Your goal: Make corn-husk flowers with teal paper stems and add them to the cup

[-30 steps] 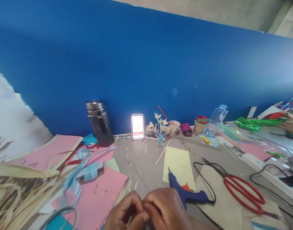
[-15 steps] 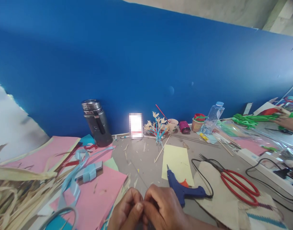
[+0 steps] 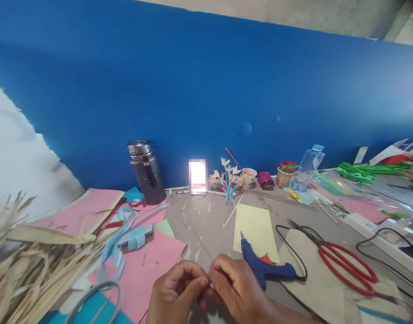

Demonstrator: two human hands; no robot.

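Head view: left hand (image 3: 177, 290) and right hand (image 3: 236, 284) pinch narrowly together, contents unclear, apparently mid fine fingerwork, the next move wanting steadiness.

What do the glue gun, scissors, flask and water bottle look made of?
Glue gun: probably hard plastic; solid blue, fairly matte.
Scissors: likely steel blades, dark grey; smooth red handles, plastic or coated metal, can't tell.
Flask: probably metal, dark and scuffed; shiny silvery lid could be steel.
Water bottle: apparently clear plastic, see-through and glossy; blue cap, likely plastic.
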